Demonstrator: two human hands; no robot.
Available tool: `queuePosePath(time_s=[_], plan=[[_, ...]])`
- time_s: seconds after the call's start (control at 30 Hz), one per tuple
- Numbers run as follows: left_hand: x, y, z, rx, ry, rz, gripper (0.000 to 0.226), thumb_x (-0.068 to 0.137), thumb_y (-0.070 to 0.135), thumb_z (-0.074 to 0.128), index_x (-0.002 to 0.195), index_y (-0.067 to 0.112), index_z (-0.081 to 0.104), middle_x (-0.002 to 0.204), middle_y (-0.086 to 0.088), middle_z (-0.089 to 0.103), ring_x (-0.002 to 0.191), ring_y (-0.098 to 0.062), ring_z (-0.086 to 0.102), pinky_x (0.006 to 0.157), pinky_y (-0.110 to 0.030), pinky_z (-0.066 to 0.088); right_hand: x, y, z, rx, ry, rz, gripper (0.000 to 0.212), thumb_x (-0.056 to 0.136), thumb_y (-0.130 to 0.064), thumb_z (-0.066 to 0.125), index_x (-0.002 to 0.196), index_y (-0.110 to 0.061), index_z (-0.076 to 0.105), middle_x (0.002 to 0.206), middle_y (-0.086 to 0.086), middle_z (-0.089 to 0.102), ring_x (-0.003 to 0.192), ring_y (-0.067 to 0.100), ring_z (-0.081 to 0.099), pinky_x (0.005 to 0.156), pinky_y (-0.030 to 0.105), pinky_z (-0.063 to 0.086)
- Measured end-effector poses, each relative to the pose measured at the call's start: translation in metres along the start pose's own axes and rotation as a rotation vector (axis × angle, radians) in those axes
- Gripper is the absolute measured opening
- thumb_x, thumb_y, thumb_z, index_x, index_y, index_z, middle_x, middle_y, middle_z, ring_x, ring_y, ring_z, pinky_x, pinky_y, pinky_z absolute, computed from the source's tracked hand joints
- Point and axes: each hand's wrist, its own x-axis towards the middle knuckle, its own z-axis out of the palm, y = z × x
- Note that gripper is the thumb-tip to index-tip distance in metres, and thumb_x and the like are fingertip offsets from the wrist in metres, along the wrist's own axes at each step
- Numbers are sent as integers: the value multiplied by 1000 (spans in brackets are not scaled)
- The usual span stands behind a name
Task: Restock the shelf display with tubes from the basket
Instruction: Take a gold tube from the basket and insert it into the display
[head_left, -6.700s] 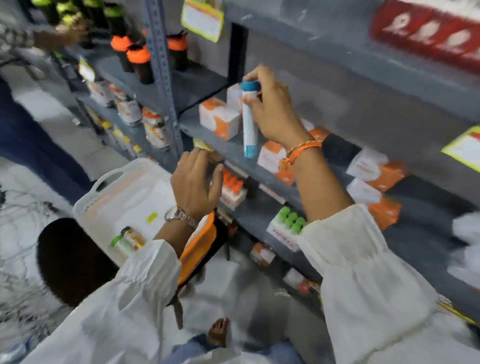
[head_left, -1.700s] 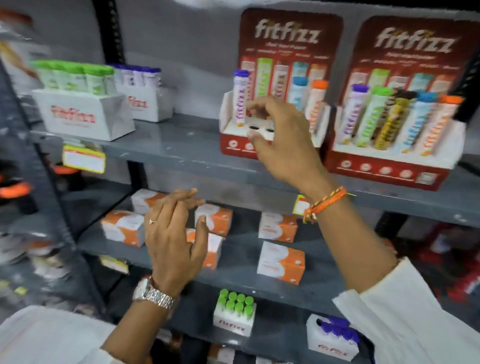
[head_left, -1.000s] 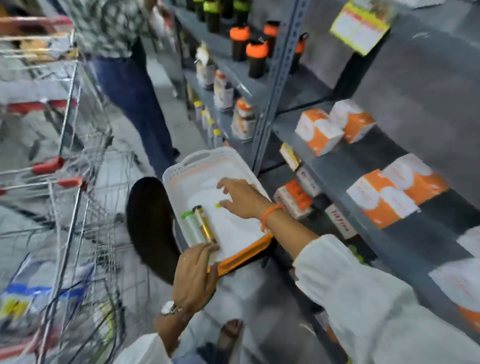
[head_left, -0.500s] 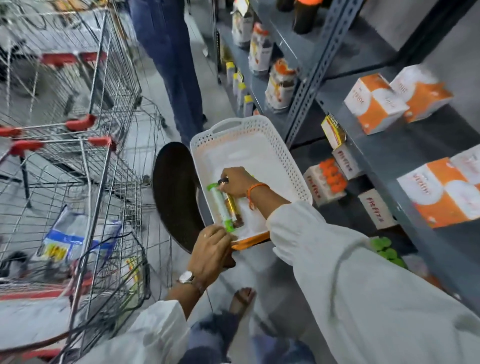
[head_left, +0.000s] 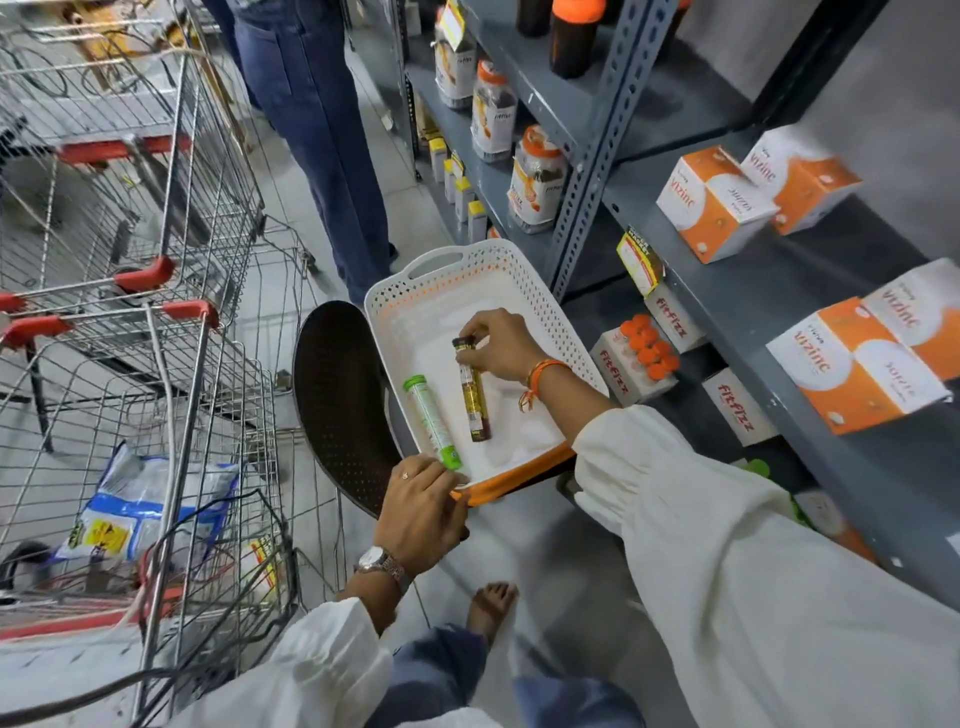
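A white perforated basket rests on a dark round stool beside the grey shelf. Two tubes lie inside it: a green tube on the left and a gold tube with a black cap to its right. My right hand reaches into the basket, its fingers closed around the capped end of the gold tube, which still lies on the basket floor. My left hand grips the basket's near orange edge, close to the foot of the green tube.
Metal shopping carts stand close on the left. A person in blue jeans stands just beyond the basket. Orange-and-white boxes and Fitfizz tube packs fill the shelves on the right. The dark stool juts out left of the basket.
After leaving the upper shelf display, my right hand came down into the basket and closed on the gold tube's cap end. My left hand took the basket's near edge.
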Motion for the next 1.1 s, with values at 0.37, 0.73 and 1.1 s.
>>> queuePosePath(time_s=[0.37,0.73,1.1], plan=[[75,65,-29,-188,172,114,19,84,32,64,94,22,76,88,10,71,87,-18,63,84,-35,45,-73,-57,-189,131,451,-155,28,76,-8,80,103,-8,72,92,-6,69,78,1,62,79,22,55],[229,252,-73,-448,349,488,22,82,30,65,100,17,71,98,0,68,90,-27,61,81,-38,41,-267,-115,-390,-16,982,-234,32,76,-11,79,105,-22,69,94,-6,71,70,3,63,81,39,62],[294,458,-114,-565,464,843,24,94,24,56,112,11,65,120,-6,65,110,-27,58,99,-40,40,-426,-155,-480,-418,1413,-81,30,78,-16,74,108,-18,71,94,-9,68,82,5,64,84,31,58]])
